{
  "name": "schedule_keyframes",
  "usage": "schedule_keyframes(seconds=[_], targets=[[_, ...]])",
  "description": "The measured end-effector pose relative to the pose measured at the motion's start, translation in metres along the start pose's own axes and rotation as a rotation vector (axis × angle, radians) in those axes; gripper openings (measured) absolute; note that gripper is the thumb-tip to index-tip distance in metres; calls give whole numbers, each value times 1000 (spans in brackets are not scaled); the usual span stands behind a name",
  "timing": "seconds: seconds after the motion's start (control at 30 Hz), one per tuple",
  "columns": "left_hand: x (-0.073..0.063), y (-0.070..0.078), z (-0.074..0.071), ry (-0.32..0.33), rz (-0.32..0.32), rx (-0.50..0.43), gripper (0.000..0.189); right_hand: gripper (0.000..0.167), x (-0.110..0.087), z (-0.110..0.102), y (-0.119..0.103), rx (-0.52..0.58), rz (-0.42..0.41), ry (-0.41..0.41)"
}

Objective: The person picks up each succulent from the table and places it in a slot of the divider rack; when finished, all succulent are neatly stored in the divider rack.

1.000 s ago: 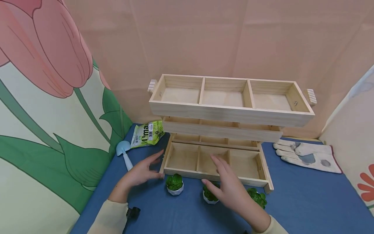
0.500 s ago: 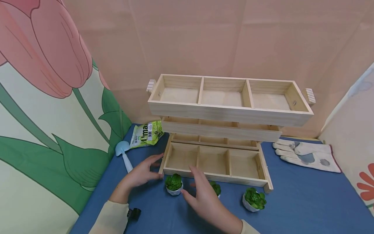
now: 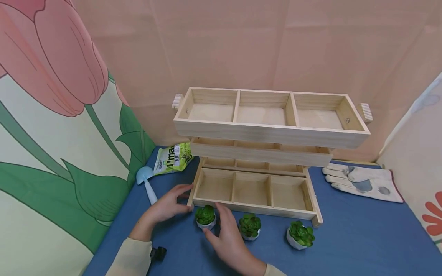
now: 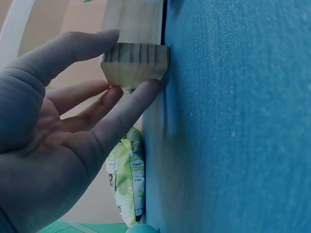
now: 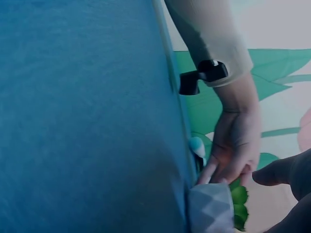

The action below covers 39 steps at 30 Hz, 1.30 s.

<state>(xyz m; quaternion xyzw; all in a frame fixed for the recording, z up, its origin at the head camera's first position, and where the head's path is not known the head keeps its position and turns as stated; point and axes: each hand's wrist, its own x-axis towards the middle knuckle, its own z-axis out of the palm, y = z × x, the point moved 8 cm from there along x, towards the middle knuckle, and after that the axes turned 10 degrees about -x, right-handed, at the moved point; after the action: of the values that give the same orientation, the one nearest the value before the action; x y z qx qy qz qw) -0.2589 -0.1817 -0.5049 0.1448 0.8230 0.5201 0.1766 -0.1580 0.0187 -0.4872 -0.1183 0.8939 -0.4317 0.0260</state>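
Observation:
My left hand (image 3: 169, 205) grips the front left foot of a tiered wooden plant stand (image 3: 248, 132). In the left wrist view, the thumb and fingertips lie on opposite sides of the wooden foot (image 4: 136, 63). My right hand (image 3: 229, 239) is beside the leftmost potted succulent (image 3: 205, 215), thumb and fingers spread apart around its right side. The right wrist view has this succulent's faceted white pot (image 5: 211, 206) just beyond the spread fingers, with no grip on it visible. A middle succulent (image 3: 250, 225) and a right succulent (image 3: 301, 234) stand in front of the stand.
A light blue trowel (image 3: 147, 182) and a green-and-white bag (image 3: 173, 158) lie left of the stand. White gloves (image 3: 362, 183) lie to its right. The stand's upper tray (image 3: 272, 132) overhangs the lower ones. All rest on a blue tablecloth (image 3: 355, 237).
My right hand has moved left and down, from over the middle succulent to beside the leftmost one, uncovering the middle and right plants. My left hand has stayed at the stand's foot.

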Motion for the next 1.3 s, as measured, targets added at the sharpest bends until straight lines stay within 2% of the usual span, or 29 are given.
schedule_keyframes(seconds=[0.3,0.43,0.77,1.3], targets=[[2,-2,-1,-7,20,5,83,81,5,15,15,32,72,1],[2,-4,-1,-22,26,-11,84,80,7,17,16,22,76,9],[1,-3,0,-36,-3,-36,85,80,15,21,21,-33,96,6],[4,-10,-2,-44,18,-41,85,77,21,23,29,-35,131,36]])
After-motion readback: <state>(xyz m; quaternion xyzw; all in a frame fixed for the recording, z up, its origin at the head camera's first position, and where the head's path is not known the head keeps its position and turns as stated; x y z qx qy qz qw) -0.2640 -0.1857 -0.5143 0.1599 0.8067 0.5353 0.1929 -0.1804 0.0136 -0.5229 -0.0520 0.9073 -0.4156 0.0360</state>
